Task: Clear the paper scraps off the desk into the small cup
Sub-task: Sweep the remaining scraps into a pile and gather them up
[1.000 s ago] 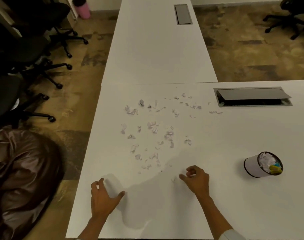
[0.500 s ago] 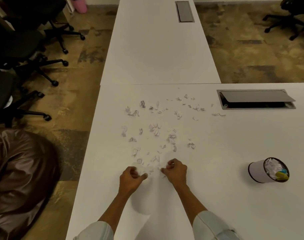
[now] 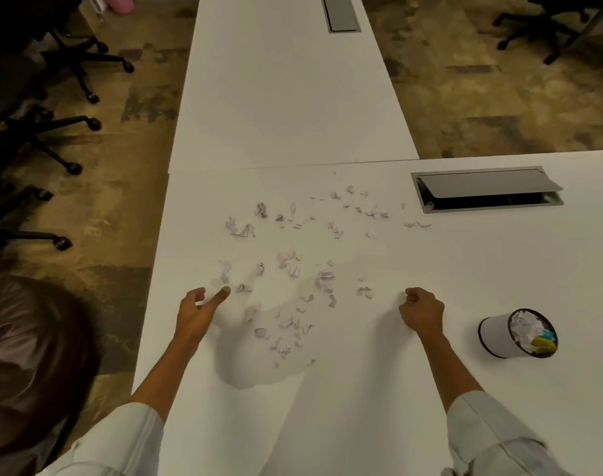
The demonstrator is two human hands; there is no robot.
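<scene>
Several small crumpled paper scraps (image 3: 322, 276) lie scattered over the middle of the white desk (image 3: 327, 424), from near my hands up to the cable hatch. My left hand (image 3: 195, 312) rests at the left edge of the scatter, thumb and forefinger spread, its fingertip close to one scrap (image 3: 242, 288). My right hand (image 3: 423, 312) is curled into a fist right of the scatter, with a pale bit of paper showing at the fingertips. The small white cup (image 3: 495, 334) with a black rim stands tilted to the right of that fist, holding crumpled paper and some yellow and teal pieces.
An open grey cable hatch (image 3: 485, 187) sits in the desk at the far right. A second white desk (image 3: 286, 80) joins at the back. Office chairs (image 3: 52, 108) and a shiny brown bag (image 3: 28, 355) stand left of the desk edge.
Both hands were pinching together in the near scraps half a second ago. They have since moved apart: the left to the left and opened, the right toward the cup, still closed.
</scene>
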